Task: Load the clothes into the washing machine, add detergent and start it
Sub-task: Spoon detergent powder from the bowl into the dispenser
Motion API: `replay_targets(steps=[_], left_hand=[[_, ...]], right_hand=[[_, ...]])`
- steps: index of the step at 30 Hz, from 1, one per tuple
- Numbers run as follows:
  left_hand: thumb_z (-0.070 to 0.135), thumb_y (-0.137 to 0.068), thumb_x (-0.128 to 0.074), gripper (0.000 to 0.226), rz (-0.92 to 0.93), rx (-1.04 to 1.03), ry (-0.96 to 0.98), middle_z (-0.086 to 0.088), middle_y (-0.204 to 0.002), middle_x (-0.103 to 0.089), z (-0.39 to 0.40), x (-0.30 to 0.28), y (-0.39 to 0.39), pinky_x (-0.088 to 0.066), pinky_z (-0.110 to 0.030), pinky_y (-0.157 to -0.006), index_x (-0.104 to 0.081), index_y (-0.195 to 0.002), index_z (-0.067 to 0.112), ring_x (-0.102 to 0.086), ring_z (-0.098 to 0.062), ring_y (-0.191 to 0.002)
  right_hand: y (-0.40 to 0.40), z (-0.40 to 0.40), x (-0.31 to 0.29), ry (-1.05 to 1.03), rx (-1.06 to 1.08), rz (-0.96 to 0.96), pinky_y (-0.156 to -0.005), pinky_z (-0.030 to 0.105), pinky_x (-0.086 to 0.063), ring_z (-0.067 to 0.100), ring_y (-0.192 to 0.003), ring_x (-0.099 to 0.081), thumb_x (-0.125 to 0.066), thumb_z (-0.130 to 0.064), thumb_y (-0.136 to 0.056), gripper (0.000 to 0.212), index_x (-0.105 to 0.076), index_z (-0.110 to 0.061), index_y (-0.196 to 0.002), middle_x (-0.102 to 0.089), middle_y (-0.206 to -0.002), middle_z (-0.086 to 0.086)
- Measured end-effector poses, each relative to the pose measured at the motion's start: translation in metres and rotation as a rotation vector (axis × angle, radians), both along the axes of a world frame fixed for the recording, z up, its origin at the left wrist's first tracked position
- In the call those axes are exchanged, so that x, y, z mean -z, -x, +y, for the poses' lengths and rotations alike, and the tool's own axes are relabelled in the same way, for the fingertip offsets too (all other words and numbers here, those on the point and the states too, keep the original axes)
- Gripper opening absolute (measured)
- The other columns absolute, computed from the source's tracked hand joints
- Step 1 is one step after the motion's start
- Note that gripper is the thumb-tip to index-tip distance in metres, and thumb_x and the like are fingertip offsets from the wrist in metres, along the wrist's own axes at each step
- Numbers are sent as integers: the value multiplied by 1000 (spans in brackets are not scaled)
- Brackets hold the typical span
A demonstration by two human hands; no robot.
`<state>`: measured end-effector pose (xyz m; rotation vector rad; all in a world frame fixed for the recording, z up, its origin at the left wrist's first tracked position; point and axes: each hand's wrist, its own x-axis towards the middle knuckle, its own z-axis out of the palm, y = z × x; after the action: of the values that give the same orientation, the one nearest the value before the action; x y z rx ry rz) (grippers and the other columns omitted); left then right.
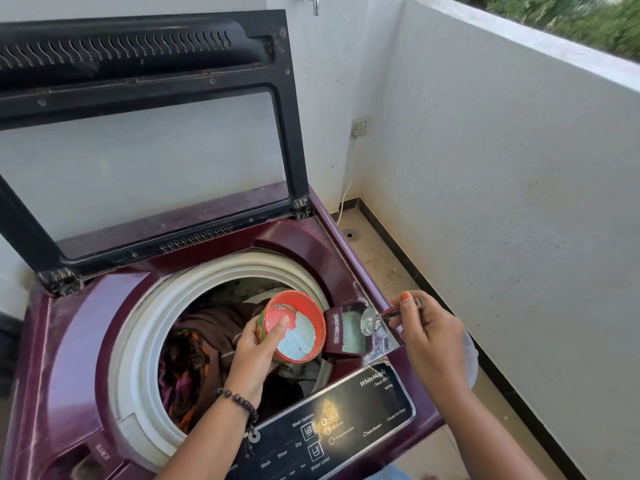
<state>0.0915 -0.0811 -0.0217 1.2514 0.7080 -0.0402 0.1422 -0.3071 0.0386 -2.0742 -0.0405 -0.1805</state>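
— Occlusions? 
— The left hand [254, 344] covers part of the orange tub [294, 325]; the clothes [204, 351] run out of sight under the drum rim.
— Legibility? 
— Control panel [332, 424] cut off at the bottom edge; smaller labels unreadable.

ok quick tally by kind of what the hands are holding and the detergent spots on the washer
Red tub of powder, held by the left hand: 1
Metal spoon, held by the right hand: 1
Detergent drawer with powder in it, on the washing machine: 1
Total: 3
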Motion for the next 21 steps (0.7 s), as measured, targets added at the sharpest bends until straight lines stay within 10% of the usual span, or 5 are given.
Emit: replay_targets(steps=[7, 11, 16, 21], left_hand=[[45, -81, -64, 37, -39, -5, -32, 0, -114, -68, -3, -6, 0, -52, -34, -88, -62, -112, 25, -62, -11, -106], [54, -81, -57, 44, -87, 3, -35, 0, -112, -70, -5, -10, 1, -51, -30, -87, -66, -112, 24, -63, -13, -106], [76, -75, -60, 64, -125, 21, -101, 4, -113, -72, -1, -6, 4, -50, -36, -97, -69, -114, 26, -64, -14, -111], [75, -73, -51, 64, -178, 43, -163, 4, -111, -72, -1, -8, 6, -50, -33, -95, -70, -113, 27, -65, -11, -109]], right_hand=[[2, 6, -6, -237, -115, 32, -46, 42, -43, 35, -52, -54, -48, -31, -97, 21, -67, -23, -94, -69, -70, 6], [8, 14, -5, -196, -230, 115, -45, 18, -42, 9, -50, -57, -51, -24, -97, 19, -69, -22, -104, -73, -76, 0], [18, 25, -1, -83, -342, 165, -56, 42, -55, 22, -63, -65, -53, -29, -96, 19, -65, -43, -100, -72, -82, -16], [24, 28, -1, -36, -430, 153, -59, 17, -51, 0, -73, -65, -54, -22, -97, 23, -64, -41, -103, -69, -86, -21]])
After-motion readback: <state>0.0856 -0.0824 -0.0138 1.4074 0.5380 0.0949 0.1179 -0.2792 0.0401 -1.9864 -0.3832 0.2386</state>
